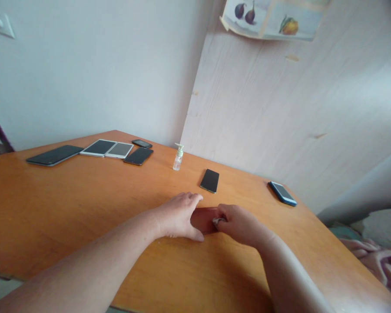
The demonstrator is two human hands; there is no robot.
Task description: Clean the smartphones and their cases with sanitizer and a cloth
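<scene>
My left hand [179,215] rests on the orange table [68,204], fingers together and cupped over the left end of a flat reddish-brown thing [203,220], perhaps a phone lying flat. My right hand [239,224] is closed at its right end, pinching a small whitish cloth or wipe [217,221] against it. Most of the flat thing is hidden beneath both hands. A black phone [210,180] lies just beyond the hands. A small clear pump bottle [178,157] stands further back.
A blue-edged phone [282,193] lies near the table's right edge. At the far left are a dark tablet [54,154], a white tablet [98,147], a white phone [119,150] and two black phones [138,156]. Walls close in behind; crumpled fabric [371,252] lies at the right.
</scene>
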